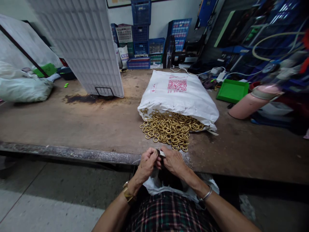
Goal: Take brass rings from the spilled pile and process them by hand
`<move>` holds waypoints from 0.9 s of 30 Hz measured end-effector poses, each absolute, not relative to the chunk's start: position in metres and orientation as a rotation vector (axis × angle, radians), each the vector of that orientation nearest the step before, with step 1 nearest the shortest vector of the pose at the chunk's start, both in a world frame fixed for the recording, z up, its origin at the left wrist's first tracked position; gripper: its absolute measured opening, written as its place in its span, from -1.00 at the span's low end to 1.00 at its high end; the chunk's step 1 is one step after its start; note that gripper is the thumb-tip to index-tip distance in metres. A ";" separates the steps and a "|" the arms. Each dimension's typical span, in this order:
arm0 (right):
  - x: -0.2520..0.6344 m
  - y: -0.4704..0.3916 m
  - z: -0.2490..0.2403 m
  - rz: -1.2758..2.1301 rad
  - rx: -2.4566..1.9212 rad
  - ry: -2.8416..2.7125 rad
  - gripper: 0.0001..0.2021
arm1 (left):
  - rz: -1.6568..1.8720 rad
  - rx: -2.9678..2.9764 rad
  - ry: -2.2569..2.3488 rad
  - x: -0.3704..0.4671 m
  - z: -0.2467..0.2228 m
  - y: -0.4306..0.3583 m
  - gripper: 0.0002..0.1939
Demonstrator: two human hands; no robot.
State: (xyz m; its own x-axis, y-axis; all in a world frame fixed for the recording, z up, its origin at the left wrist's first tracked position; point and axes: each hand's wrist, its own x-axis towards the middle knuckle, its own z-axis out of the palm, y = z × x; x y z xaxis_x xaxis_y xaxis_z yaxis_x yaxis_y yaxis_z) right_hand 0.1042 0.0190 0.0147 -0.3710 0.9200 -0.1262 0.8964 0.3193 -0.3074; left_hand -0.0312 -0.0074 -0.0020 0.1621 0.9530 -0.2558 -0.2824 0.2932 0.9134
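Many gold-coloured rings (169,127) spill from the mouth of a white sack (195,93) with a red printed code. In front of the pile, at the table's front edge, my left hand (147,162) has its fingers pinched together; what they hold is too small to make out. Close beside it, my right hand (174,160) is closed on a small pale tool (161,153) with a dark end, which points towards my left fingertips. Both hands nearly touch.
A tall pale ribbed panel (89,48) stands on the brown table (72,129) at the left, near a whitish bag (25,88). To the right are a green tray (232,91) and a pink bottle (251,103). Blue crates (141,32) are stacked behind.
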 end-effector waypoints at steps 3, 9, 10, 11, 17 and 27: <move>0.104 0.023 0.018 0.520 -1.726 -2.537 -0.73 | 1.062 0.909 1.043 -0.030 0.003 -0.011 -0.62; 0.104 0.032 0.022 0.514 -1.780 -2.543 -0.78 | 1.051 0.891 0.939 -0.024 0.015 -0.020 -0.63; 0.103 0.034 0.022 0.495 -1.797 -2.517 -0.79 | 1.062 0.837 0.910 -0.024 0.014 -0.020 -0.64; 0.102 0.035 0.022 0.466 -1.808 -2.481 -0.80 | 1.079 0.775 0.888 -0.024 0.013 -0.019 -0.64; 0.085 0.043 0.025 0.286 -1.830 -2.363 -0.77 | 1.178 0.518 0.842 -0.032 0.006 -0.017 -0.69; 0.069 0.059 0.018 0.200 -1.940 -2.471 -0.80 | 1.170 0.376 0.802 -0.037 0.012 -0.015 -0.69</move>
State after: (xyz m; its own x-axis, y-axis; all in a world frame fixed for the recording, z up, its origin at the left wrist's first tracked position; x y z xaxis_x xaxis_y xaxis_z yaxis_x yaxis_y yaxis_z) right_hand 0.0689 0.0587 0.0179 -0.2401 0.9672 -0.0834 0.9680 0.2320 -0.0960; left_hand -0.0370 -0.0154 0.0125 0.1620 0.9188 -0.3600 -0.6678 0.3707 0.6455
